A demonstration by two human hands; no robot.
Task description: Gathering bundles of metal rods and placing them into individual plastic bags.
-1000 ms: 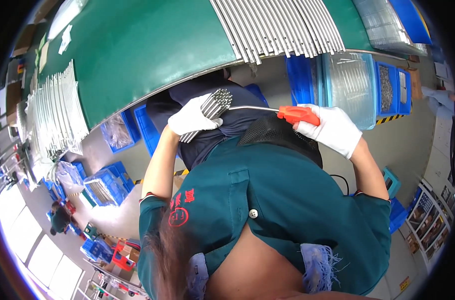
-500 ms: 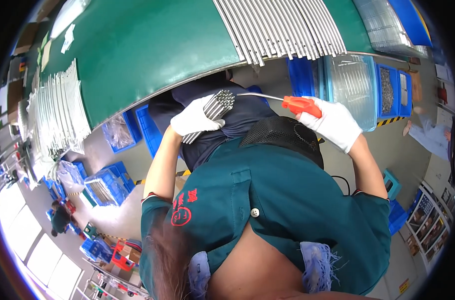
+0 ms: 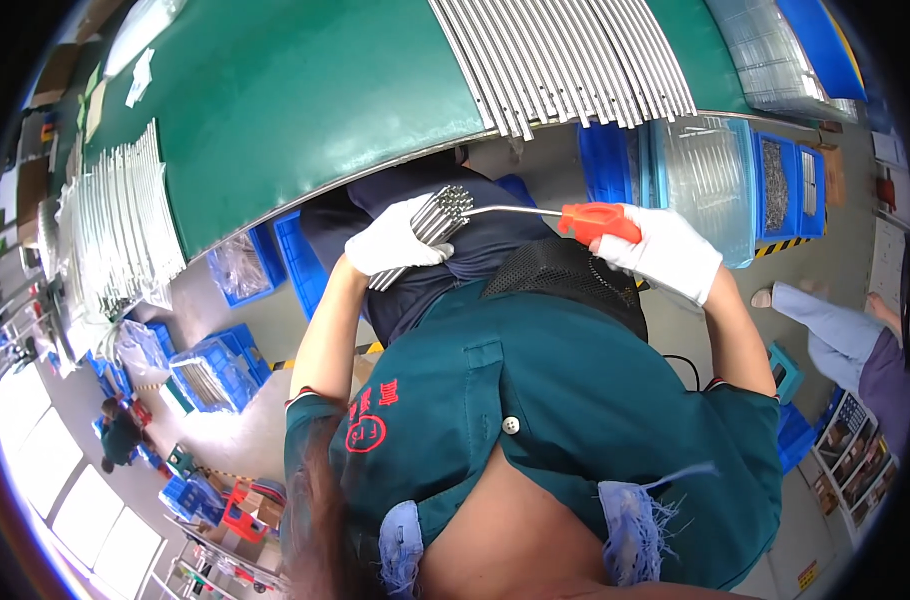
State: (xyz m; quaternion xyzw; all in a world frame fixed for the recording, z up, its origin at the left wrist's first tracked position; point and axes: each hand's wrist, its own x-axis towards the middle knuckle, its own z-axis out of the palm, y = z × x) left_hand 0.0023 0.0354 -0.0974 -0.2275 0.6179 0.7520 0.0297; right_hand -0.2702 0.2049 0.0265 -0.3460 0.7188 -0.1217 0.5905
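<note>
Left hand point(image 3: 395, 240) – gloved, fingers wrapped round a bundle of metal rods point(image 3: 430, 225). Right hand point(image 3: 665, 250) – fingers clenched on orange-handled tool point(image 3: 595, 218), thin shaft touching the rod ends.

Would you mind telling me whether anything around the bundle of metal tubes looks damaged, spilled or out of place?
Nothing stands out. The left hand grips the bundle of metal tubes, the right hand holds the orange-handled tool at its end, and the tubes on the green table lie in neat rows.
</note>
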